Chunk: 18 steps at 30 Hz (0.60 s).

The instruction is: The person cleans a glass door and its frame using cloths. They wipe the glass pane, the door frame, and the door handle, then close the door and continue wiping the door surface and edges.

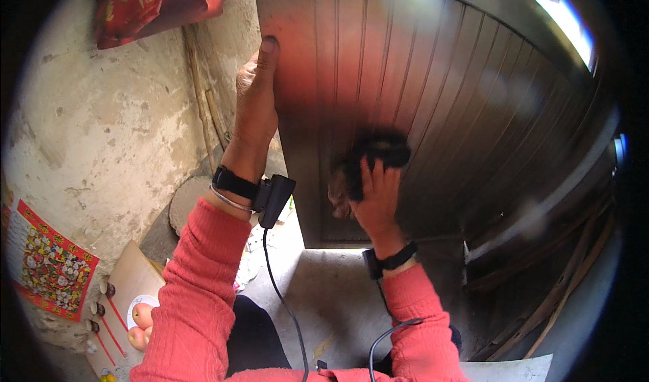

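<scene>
A dark brown door (431, 93) with vertical grooves stands before me. My left hand (257, 95) grips its left edge, thumb pointing up along the edge and the other fingers mostly hidden. A black, blurred bunched object, probably a cloth (383, 148), is under my right hand (377, 194) against the lower part of the door panel. My right fingers spread over it, and motion blur hides its exact shape. Straps with small black devices sit on both wrists, with a black cable (284, 301) running down from the left one.
A worn plaster wall (116, 118) rises at left, with wooden sticks (200, 98) leaning on it and a red plastic bag (162, 12) above. Peaches or apples (142, 315) rest on a plate at lower left. Long wooden poles (563, 280) lie at right.
</scene>
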Available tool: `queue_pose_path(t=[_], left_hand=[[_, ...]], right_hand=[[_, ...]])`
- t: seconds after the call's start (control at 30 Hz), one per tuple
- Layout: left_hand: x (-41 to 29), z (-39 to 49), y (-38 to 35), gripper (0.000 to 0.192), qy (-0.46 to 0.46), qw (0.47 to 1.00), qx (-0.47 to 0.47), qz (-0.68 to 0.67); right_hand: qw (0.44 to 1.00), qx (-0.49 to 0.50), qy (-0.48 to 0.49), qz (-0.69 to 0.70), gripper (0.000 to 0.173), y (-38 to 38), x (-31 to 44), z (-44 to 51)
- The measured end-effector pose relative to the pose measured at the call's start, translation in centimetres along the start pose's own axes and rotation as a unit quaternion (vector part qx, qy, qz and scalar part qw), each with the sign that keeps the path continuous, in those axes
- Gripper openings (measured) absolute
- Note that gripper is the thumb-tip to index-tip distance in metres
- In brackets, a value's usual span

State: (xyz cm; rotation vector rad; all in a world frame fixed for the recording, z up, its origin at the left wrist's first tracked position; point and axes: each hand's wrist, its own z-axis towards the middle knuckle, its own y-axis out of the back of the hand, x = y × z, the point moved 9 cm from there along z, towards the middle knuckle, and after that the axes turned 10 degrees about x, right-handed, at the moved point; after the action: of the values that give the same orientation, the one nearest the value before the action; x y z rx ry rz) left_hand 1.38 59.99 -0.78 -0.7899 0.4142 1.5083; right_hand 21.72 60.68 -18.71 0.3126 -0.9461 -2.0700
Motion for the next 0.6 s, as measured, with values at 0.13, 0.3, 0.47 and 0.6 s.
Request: queue_pose_path(t=[0.13,0.3,0.47,0.6], left_hand=[[0.2,0.1,0.1,0.059,0.008,1.000,0.018,0.018],[0.5,0.4,0.1,0.061,0.007,1.000,-0.002,0.030],[-0.6,0.8,-0.4,0.054,-0.054,0.996,0.023,0.062],[0.1,0.7,-0.2,0.040,0.011,0.996,0.038,0.076]], right_hand=[[0.996,0.080,-0.020,-0.020,0.088,-6.1,-0.3,-5.3],[0.976,0.207,-0.069,-0.023,0.093,-8.3,-0.8,-5.8],[0.999,0.003,-0.008,-0.033,0.099,1.8,0.0,3.7],[0.975,-0.177,0.099,-0.090,0.086,11.2,1.8,12.5]])
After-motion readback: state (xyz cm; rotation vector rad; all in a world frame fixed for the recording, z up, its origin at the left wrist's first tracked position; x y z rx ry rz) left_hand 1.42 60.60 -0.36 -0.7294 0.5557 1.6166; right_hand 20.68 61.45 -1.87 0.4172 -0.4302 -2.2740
